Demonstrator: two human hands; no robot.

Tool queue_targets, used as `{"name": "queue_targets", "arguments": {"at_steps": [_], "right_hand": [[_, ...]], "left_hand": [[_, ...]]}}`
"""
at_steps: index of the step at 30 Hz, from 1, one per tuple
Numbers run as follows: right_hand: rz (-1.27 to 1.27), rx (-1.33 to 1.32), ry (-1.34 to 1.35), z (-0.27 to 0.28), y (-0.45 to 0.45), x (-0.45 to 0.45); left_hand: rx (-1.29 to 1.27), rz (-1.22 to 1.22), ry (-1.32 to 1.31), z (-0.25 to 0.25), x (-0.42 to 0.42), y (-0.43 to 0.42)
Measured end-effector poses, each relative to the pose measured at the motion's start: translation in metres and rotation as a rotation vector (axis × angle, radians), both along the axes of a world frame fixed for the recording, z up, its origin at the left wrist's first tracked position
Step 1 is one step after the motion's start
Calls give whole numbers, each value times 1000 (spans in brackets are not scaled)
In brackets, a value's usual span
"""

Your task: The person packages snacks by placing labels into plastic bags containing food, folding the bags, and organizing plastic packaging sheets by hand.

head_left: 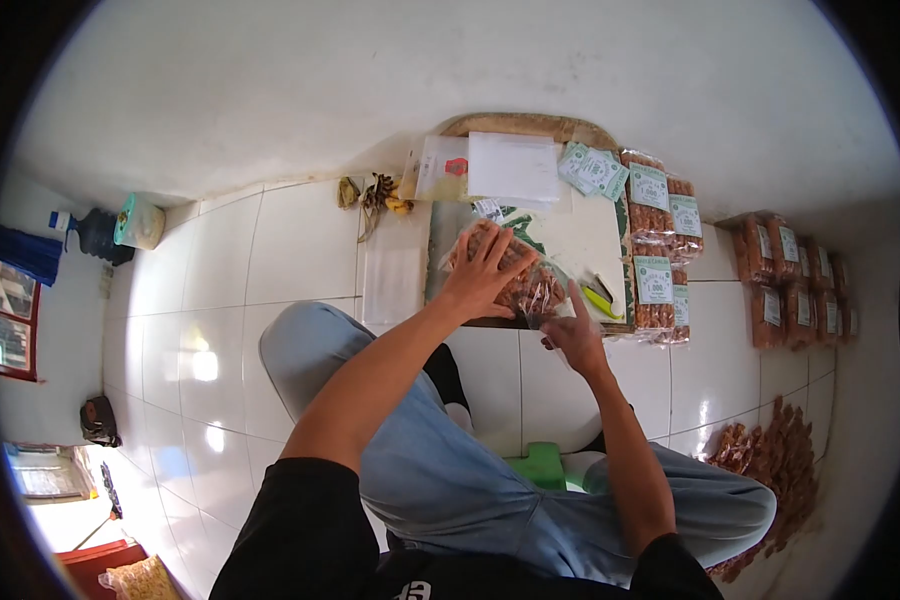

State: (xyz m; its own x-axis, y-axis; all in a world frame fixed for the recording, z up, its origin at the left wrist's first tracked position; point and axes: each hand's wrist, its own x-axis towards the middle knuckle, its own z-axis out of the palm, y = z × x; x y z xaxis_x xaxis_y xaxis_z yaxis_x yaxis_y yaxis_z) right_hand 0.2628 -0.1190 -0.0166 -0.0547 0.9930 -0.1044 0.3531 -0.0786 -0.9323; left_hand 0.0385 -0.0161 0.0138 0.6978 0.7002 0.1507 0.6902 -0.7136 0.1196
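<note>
Far left on the floor tiles there's a jug with a blue cap [97, 235], then a tub with a teal lid [139, 221]. Closer in, a small bunch of bananas [398, 205] sits by the wall, just left of the low board [587, 230].

The clear bag of brown snack pieces [530, 288] lies on the front of that board, between both hands. Left hand [481, 278] is on top, fingers spread. I'd keep that pressure light, since the pieces look brittle, and let the whole palm steady it. Right hand [576, 340] is at the bag's loose end, index out, other fingers curled; can't tell if they're pinching film. Smoothing that plastic flat from the contents outward would help avoid creases.

Mind the lime-green tool [600, 299] just beyond the right fingertips. Past it: labelled packs [654, 289], then more packs [798, 310] by the wall.
</note>
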Motion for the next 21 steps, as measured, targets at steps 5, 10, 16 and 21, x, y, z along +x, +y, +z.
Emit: {"name": "queue_targets", "arguments": {"at_steps": [5,10,16,21], "right_hand": [[67,-380,301,23,29,-1],[196,-447,95,28,38,9],[274,-52,-390,30,32,11],[245,-111,437,28,30,-6]], "left_hand": [[20,8,64,-3,0,6],[-4,30,26,9,3,2],[9,17,3,5,6,2],[3,2,11,11,7,4]]}}
